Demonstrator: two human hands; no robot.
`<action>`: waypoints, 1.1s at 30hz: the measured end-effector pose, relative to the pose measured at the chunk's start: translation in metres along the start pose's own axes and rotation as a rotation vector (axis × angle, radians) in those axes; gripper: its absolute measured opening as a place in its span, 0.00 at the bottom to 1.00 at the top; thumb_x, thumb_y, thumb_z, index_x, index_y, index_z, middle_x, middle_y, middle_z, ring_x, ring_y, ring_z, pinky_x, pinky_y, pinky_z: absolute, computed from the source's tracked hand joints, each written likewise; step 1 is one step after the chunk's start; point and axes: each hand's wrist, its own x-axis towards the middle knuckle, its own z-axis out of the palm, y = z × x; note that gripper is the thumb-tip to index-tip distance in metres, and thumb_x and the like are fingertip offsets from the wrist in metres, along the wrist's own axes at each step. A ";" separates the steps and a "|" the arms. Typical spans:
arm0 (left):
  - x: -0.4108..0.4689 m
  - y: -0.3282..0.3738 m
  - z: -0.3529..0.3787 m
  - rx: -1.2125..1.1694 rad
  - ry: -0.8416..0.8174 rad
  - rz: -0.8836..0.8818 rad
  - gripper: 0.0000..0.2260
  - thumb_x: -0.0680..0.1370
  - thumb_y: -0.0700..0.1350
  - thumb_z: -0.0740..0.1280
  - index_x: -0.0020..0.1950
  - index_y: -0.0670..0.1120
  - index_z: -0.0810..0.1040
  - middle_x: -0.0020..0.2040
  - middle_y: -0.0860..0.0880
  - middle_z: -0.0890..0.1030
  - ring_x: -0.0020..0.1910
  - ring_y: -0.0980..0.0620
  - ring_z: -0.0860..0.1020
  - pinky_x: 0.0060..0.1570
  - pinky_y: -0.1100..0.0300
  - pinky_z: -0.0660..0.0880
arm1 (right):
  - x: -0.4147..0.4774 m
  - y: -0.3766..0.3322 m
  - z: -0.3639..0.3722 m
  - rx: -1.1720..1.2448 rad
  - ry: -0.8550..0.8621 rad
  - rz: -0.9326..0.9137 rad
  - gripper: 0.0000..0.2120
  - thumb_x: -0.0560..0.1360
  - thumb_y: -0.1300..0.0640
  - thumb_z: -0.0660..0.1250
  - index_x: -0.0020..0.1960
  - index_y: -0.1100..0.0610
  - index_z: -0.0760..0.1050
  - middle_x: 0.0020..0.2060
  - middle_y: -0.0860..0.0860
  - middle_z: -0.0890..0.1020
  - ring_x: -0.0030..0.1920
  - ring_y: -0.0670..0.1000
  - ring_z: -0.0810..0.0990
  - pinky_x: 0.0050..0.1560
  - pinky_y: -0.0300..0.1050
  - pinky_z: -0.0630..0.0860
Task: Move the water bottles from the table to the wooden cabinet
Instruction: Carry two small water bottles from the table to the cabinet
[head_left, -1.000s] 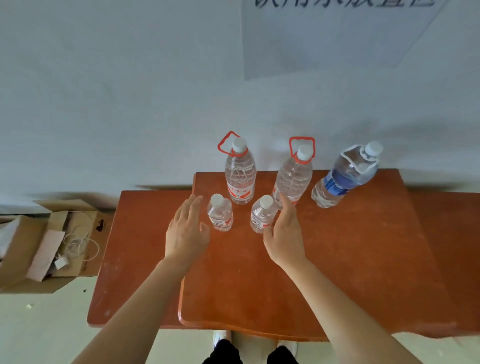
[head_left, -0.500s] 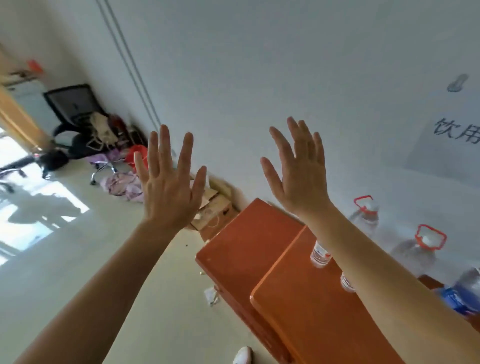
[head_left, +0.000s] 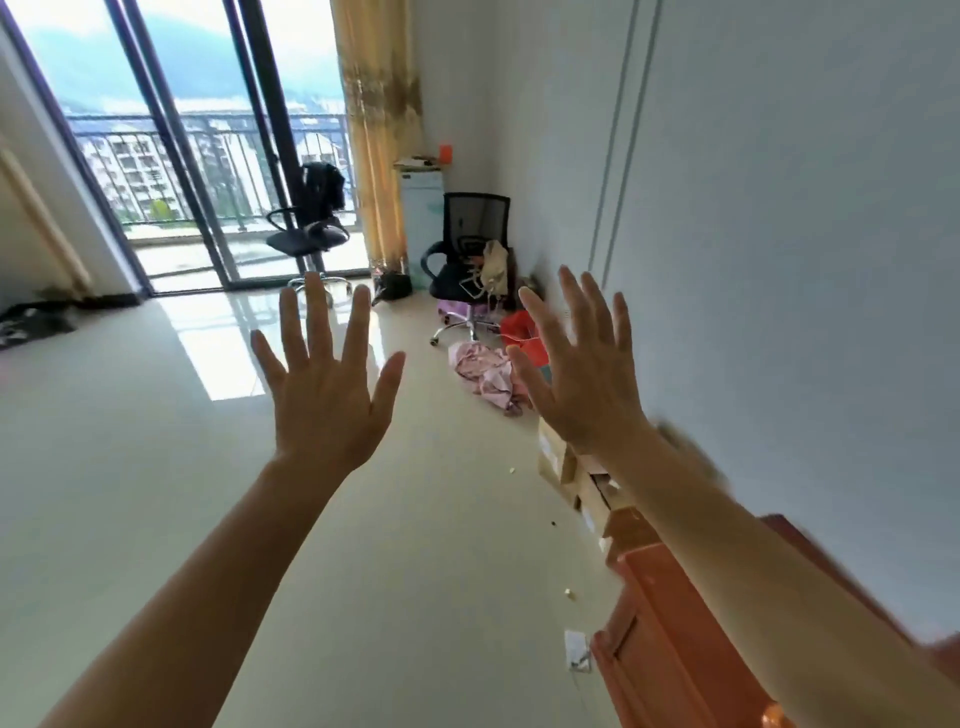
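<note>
Left hand (head_left: 327, 410), right hand (head_left: 582, 395) spread, glossy floor (head_left: 130, 467)

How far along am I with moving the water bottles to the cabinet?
Nothing looks done: no bottle is in view. Nothing is in hand either: the left hand and the right hand are raised, fingers spread, empty. Only a corner of the table shows at lower right, and the view faces the balcony door. As far as this shows, the carrying is all left to do.
</note>
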 end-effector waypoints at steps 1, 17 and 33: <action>0.001 -0.047 -0.008 0.026 0.006 -0.027 0.32 0.83 0.63 0.50 0.83 0.51 0.48 0.83 0.41 0.44 0.81 0.39 0.43 0.73 0.28 0.49 | 0.020 -0.042 0.017 0.030 -0.001 -0.017 0.29 0.84 0.37 0.52 0.81 0.49 0.60 0.81 0.59 0.57 0.81 0.61 0.54 0.78 0.69 0.51; -0.122 -0.516 -0.135 0.469 0.032 -0.631 0.32 0.82 0.64 0.49 0.83 0.52 0.48 0.83 0.42 0.44 0.81 0.37 0.44 0.71 0.25 0.49 | 0.164 -0.566 0.231 0.498 -0.056 -0.575 0.29 0.84 0.38 0.54 0.81 0.50 0.61 0.81 0.60 0.59 0.81 0.64 0.55 0.77 0.70 0.54; -0.094 -0.892 -0.206 0.829 -0.043 -0.955 0.31 0.82 0.64 0.47 0.83 0.54 0.46 0.83 0.43 0.43 0.81 0.36 0.45 0.70 0.24 0.51 | 0.330 -0.986 0.424 0.845 -0.114 -0.841 0.30 0.84 0.38 0.53 0.82 0.48 0.59 0.82 0.59 0.54 0.82 0.62 0.51 0.79 0.68 0.49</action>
